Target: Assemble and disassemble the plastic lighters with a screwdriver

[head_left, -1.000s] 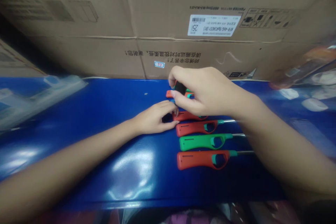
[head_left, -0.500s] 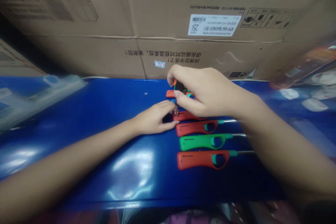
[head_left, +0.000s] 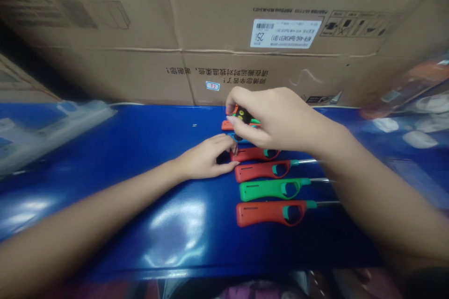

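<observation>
A big cardboard box (head_left: 133, 77) fills the upper half of the frame, hemming in the far edge of the glossy blue worktop (head_left: 171, 238); I'd expect anything loose to skid easily on that surface. The right forearm (head_left: 368, 182) slants over the metal barrels at right of centre, so dropping an elbow could knock the row crooked. The right hand (head_left: 280, 117) is closed in a pinch above centre. The left hand (head_left: 210, 156), mid-frame, is half curled, fingertips at the lighter ends; I can't tell whether it grips one. The red lighter (head_left: 263, 171), green lighter (head_left: 263, 190) and others lie stacked down the centre. A blue lighter (head_left: 248, 138), partly hidden beneath the right hand, might shift if poorly steadied. Smallest is the black handle (head_left: 242, 113) in that pinch: should it slip, it could jab the left fingertips.
</observation>
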Demonstrator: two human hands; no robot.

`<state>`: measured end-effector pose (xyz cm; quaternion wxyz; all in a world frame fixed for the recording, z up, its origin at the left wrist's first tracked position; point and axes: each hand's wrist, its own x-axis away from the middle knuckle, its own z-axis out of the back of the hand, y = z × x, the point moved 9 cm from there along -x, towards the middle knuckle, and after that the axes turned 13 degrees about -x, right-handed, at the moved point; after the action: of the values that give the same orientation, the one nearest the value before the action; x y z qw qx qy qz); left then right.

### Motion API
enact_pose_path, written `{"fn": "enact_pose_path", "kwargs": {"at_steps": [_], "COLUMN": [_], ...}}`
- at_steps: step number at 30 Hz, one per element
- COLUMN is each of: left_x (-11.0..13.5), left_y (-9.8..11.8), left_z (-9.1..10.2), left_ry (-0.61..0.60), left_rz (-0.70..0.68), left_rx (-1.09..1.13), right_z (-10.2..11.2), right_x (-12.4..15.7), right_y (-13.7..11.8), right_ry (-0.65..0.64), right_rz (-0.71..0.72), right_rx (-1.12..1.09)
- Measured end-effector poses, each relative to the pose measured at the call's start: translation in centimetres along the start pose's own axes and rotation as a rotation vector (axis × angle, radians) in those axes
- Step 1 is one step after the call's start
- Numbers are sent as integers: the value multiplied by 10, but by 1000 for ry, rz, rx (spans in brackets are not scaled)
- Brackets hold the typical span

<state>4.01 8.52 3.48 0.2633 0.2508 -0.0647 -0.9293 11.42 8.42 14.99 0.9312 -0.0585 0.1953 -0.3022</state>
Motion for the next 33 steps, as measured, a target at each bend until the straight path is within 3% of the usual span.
{"fn": "enact_pose_path", "kwargs": {"at_steps": [28, 33], "left_x": [0, 0], "left_y": [-2, -2], "left_z": [-1, -1], "left_ry": [-3, -6], "left_rz": [5, 11], "left_rx": [17, 22], "right_z": [3, 3], "right_x": [2, 2], "right_y": [-11, -5], "right_ry": [19, -1], "right_rz": [64, 1], "right_rx": [-8, 17]}}
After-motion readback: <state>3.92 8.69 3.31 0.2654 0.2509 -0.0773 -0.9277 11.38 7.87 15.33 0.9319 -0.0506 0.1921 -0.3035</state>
